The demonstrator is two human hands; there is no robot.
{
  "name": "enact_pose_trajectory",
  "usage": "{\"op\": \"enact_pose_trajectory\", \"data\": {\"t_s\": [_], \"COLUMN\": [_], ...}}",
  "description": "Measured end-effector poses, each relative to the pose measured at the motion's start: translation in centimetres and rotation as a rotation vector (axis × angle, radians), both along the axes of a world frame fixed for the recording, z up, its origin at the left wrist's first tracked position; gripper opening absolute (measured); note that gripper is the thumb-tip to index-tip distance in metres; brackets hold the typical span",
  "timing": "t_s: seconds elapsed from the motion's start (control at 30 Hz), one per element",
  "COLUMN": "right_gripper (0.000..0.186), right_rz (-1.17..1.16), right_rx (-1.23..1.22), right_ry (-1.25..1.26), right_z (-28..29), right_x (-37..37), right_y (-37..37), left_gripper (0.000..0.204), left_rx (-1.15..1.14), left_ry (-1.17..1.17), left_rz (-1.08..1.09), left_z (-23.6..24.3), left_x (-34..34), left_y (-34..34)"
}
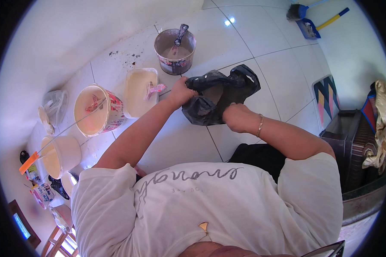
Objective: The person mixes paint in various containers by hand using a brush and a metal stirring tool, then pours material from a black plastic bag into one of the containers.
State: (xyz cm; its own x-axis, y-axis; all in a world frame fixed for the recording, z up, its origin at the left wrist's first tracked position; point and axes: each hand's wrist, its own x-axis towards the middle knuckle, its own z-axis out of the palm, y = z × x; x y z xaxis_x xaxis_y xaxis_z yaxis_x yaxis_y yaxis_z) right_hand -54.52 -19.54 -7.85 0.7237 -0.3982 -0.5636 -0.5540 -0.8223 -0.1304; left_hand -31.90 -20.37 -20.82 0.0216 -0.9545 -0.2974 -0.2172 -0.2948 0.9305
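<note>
Both of my hands hold a black plastic bag (201, 110) above the tiled floor, its mouth spread wide. My left hand (182, 92) is closed on the left side of the rim. Fingers curled, my right hand (240, 118) grips the near right edge. Something greyish-brown shows inside the bag, but I cannot make out what it is. Just beyond the bag stands a stained bucket (176, 66) of greyish stuff, with a black-wrapped handle (181, 34) leaning in it. Left of my left forearm lies a cream-filled tray (128, 112) with a pink-wrapped tool (154, 89) in it.
A bucket (116, 113) of cream paint stands at left, a thin rod with an orange handle (29, 162) crossing it. Another pale bucket (70, 154) is nearer. A broom (297, 12) and blue dustpan (309, 30) rest at far right. Dark furniture (341, 128) stands at right.
</note>
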Motion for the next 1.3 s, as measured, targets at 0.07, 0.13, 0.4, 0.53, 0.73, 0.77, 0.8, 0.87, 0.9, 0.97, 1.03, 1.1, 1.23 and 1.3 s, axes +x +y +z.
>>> {"op": "enact_pose_trajectory", "data": {"t_s": [0.07,0.13,0.4,0.53,0.73,0.77,0.8,0.87,0.9,0.97,1.03,1.1,1.23,1.3], "right_gripper": [0.016,0.019,0.075,0.058,0.030,0.029,0.027,0.026,0.024,0.027,0.029,0.026,0.024,0.025], "right_rz": [-0.180,-0.208,-0.211,-0.659,-0.711,-0.776,-0.852,-0.884,-0.911,-0.940,-0.957,-1.009,-1.005,-1.034], "right_rx": [0.056,-0.165,-0.720,-0.277,0.109,0.225,0.340,0.436,0.533,0.545,0.553,0.707,0.847,1.005], "right_ry": [0.036,-0.290,-0.387,-0.168,-0.363,-0.416,-0.464,-0.540,-0.617,-0.646,-0.680,-0.768,-0.835,-0.905], "right_z": [1.2,3.5,-1.5,-5.6,-8.2,-7.3,-6.8,-7.3,-7.5,-7.1,-5.7,-3.9,0.5,2.8], "right_x": [0.0,0.9,-1.3,-3.8,-2.2,-0.8,-0.3,-0.5,-0.6,-0.9,-0.9,-0.8,-0.1,-0.2], "right_y": [-0.8,-1.9,-6.5,-10.6,-13.2,-12.8,-12.6,-12.8,-12.9,-12.7,-12.6,-12.8,-12.4,-12.0], "left_gripper": [0.057,0.059,0.078,0.081,0.063,0.055,0.047,0.041,0.035,0.031,0.028,0.033,0.042,0.047], "left_rx": [0.049,0.102,0.346,0.339,0.251,0.193,0.135,0.219,0.301,0.383,0.454,0.492,0.539,0.541], "left_ry": [-0.145,-0.293,-0.249,-0.345,-0.133,-0.070,-0.007,0.175,0.358,0.463,0.567,0.582,0.910,1.028], "left_rz": [-0.047,-0.080,-0.108,-0.145,-0.096,-0.103,-0.122,-0.031,0.065,0.076,0.095,0.046,0.056,0.014], "left_z": [1.7,2.1,-2.9,-2.4,-3.8,-6.8,-8.7,-9.0,-9.1,-5.6,-1.3,1.1,3.2,6.5], "left_x": [-0.4,-0.8,-1.9,-2.8,-2.5,-1.7,-1.3,-1.4,-1.4,-1.7,-1.8,-1.7,-0.5,-0.4], "left_y": [0.0,0.4,0.2,0.3,0.7,1.1,1.3,1.1,1.2,1.0,1.1,1.3,1.2,1.4]}}
